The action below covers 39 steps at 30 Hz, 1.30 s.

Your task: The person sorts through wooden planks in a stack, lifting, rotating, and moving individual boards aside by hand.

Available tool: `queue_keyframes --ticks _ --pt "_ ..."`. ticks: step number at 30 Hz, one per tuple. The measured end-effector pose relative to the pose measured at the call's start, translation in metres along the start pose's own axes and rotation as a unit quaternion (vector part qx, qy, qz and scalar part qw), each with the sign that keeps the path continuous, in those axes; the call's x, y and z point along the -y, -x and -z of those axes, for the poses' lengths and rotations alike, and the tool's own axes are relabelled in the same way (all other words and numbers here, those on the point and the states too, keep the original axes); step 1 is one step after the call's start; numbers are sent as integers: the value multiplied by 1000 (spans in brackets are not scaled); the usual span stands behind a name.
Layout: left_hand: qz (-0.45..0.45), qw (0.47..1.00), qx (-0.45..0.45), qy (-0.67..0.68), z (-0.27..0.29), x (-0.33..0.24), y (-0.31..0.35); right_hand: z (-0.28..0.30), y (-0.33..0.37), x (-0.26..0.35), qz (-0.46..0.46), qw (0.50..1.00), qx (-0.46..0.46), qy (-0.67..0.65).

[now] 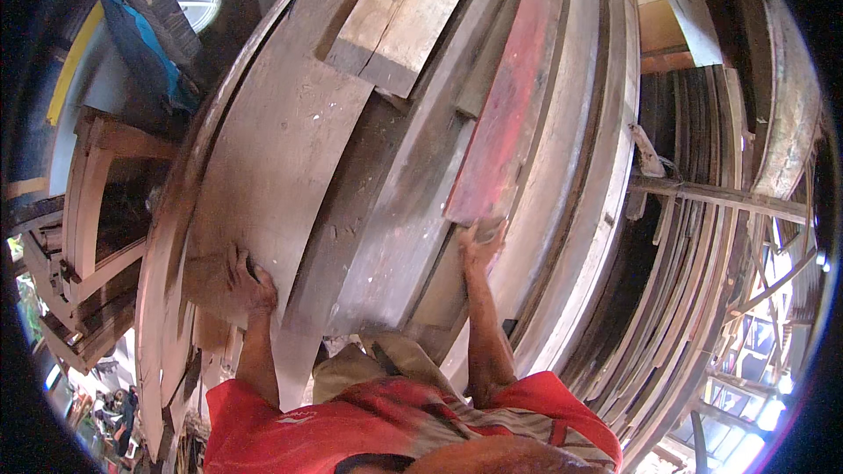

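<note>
My left hand [253, 283] lies on the face of a wide brown board [272, 158], its fingers spread. To the right, my right hand [481, 247] is at the near end of a long plank with worn red paint [509, 114]. Its fingers reach up around that end, and part of them is hidden by the wood. Between my hands run several grey-brown planks [386, 228], side by side and pointing away from me. A shorter, thick pale plank [408, 17] with a crack along it rests on top of the wide board, farther off.
More long boards [694, 281] are stacked at the right, beyond a horizontal wooden bar [720, 199]. Wooden frames [110, 193] stand at the left. A white round lid or bucket [198, 4] is at the far left.
</note>
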State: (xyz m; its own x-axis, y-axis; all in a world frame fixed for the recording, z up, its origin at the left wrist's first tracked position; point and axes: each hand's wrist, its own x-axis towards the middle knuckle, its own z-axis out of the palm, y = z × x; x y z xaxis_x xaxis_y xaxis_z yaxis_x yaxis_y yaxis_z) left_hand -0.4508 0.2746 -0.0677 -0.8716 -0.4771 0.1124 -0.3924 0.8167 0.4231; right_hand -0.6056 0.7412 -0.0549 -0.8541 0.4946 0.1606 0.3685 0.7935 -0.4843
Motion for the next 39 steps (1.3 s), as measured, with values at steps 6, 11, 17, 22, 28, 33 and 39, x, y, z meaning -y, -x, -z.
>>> queue_keyframes --ticks 6,11,17,22,28,33,39 --pt "73 994 62 -50 -16 30 24 6 -125 119 45 988 40 -141" --pt "-5 997 11 -77 2 7 0 0 -193 237 162 982 -72 59" --pt "16 997 41 -64 -5 4 0 -145 -125 336 404 888 221 10" --pt "-10 1000 14 5 -3 4 -7 -224 -139 371 592 785 168 73" --pt "49 997 51 -36 -13 20 13 -244 -151 392 744 609 141 235" --pt "57 995 73 -32 -14 26 15 -205 -165 424 768 503 191 348" --pt "13 999 36 14 -2 12 -2 -101 -224 424 775 563 212 194"
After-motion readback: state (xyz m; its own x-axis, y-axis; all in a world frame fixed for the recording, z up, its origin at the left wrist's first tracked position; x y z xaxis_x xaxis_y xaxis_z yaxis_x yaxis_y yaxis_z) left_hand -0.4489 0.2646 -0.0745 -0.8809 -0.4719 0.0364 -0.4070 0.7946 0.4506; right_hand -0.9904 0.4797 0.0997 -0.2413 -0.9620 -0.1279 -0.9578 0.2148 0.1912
